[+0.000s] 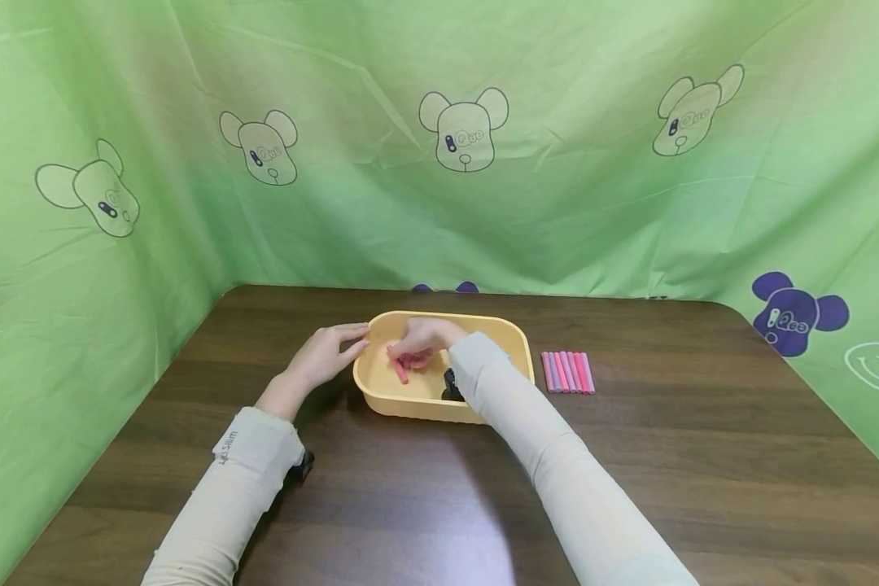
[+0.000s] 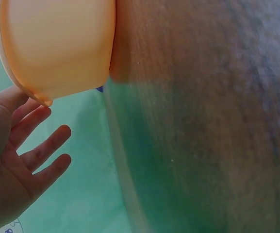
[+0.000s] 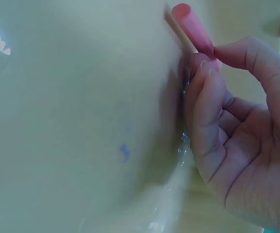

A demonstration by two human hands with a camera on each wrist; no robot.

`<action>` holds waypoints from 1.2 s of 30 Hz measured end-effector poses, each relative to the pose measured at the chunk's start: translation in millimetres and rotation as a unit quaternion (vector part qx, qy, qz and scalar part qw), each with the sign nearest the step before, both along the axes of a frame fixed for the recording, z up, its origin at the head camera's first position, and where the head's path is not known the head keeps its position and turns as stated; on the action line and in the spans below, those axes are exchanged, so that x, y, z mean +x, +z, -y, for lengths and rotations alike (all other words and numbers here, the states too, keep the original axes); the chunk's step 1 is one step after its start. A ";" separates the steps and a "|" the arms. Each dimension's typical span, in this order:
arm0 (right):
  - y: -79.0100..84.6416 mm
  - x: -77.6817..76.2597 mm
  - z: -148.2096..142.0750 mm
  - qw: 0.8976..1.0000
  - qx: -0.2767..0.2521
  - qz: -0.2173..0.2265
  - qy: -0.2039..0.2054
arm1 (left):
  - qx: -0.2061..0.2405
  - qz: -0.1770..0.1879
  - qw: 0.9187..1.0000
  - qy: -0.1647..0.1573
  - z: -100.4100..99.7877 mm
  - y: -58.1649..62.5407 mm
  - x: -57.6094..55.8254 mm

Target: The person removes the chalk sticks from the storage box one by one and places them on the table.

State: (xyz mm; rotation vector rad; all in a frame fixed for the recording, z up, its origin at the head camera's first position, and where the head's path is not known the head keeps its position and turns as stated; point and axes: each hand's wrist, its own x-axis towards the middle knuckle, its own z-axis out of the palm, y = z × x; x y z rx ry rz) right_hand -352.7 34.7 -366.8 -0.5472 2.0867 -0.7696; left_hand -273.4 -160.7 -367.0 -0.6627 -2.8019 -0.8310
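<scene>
A yellow plastic basin [image 1: 417,409] stands on the table. Inside it, my right hand [image 1: 421,340] pinches a short pink round stick [image 1: 400,371] between thumb and fingertips. The right wrist view shows this pink stick [image 3: 194,26] standing out past the fingertips, close to the basin's pale inner surface [image 3: 81,107]. At the basin's left end is my left hand [image 1: 322,355], its fingers spread and fairly straight. From the left wrist, the thumb and nearest fingers of that hand [image 2: 13,145] touch the basin's rim [image 2: 45,102], while the other fingers stand apart from it.
To the right of the basin, several pink and purple sticks [image 1: 567,373] lie side by side in a row on the brown wooden table [image 1: 381,496]. A green cloth [image 1: 381,220] with cartoon prints hangs behind the table and along its sides.
</scene>
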 end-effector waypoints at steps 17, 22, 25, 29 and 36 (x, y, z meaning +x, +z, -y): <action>19.9 -4.4 -23.5 0.997 -0.043 -0.008 -0.059 | 0.004 -0.003 1.000 0.000 -0.3 0.1 1.4; 25.5 -2.7 -30.2 0.997 -0.041 -0.018 -0.067 | 0.004 -0.006 1.000 0.000 -0.4 0.0 1.8; 29.0 -1.8 -34.0 0.996 -0.043 -0.020 -0.072 | 0.004 -0.011 1.000 -0.001 -0.3 0.0 1.9; 33.2 -0.8 -40.2 0.996 -0.049 -0.024 -0.068 | 0.006 -0.015 1.000 -0.004 -0.2 0.1 2.0; 37.2 0.5 -53.5 0.996 -0.055 -0.028 -0.064 | 0.004 -0.012 1.000 -0.003 -0.6 0.8 3.4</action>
